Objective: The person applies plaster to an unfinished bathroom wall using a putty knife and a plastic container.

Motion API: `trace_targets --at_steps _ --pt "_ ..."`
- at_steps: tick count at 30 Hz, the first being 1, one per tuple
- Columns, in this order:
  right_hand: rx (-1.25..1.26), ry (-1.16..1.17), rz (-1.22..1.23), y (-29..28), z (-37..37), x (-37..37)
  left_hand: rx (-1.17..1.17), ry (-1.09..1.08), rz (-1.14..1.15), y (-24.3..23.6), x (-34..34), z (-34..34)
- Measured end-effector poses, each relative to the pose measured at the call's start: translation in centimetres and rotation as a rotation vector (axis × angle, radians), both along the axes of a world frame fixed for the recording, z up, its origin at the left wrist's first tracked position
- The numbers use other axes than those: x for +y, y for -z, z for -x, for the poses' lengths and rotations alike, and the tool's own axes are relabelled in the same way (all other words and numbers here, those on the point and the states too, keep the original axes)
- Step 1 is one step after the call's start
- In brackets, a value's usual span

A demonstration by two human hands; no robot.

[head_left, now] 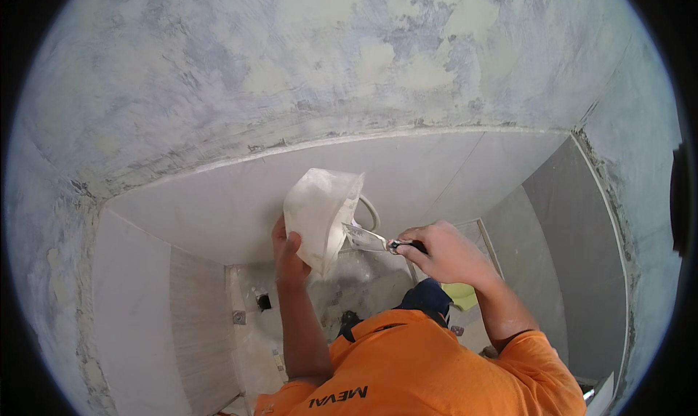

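Grasping a pale tub (pixel 313 212) beyond the orange shirt (pixel 429 372), the left hand (pixel 291 262) supports its wall; the right hand (pixel 445 252) clenches a scraper (pixel 367 240). The tub seems light, stiffish: best held underneath.

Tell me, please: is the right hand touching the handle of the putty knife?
Touching. The head view shows the right hand closed around the black handle of the putty knife, with no gap between them.

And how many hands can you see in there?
2: the left hand grips the pale container, and the right hand holds the scraper. No other hands show.
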State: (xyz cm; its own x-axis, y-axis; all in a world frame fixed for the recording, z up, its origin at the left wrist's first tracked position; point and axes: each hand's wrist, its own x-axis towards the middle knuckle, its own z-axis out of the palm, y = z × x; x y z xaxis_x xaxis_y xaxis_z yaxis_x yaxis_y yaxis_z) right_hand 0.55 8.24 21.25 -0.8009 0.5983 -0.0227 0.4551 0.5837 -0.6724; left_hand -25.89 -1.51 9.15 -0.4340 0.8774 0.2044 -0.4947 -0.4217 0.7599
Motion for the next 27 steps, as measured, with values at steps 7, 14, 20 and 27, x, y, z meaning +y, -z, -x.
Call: trace_targets --at_steps 7,14,20,27 --pt "-0.319 -0.08 -0.142 -0.8 4.7 -3.3 0.095 -0.019 0.107 0.4 0.7 -0.8" --pt "-0.18 -0.249 -0.045 0.7 5.8 -1.4 0.015 0.01 0.305 2.1 1.4 -0.3" --pt "-0.251 -0.148 0.631 0.4 3.9 2.0 -0.085 0.003 0.351 2.8 0.4 -0.8" --pt "0.353 0.07 1.283 7.3 -1.8 2.4 -0.296 0.032 0.183 5.1 1.0 -0.8"
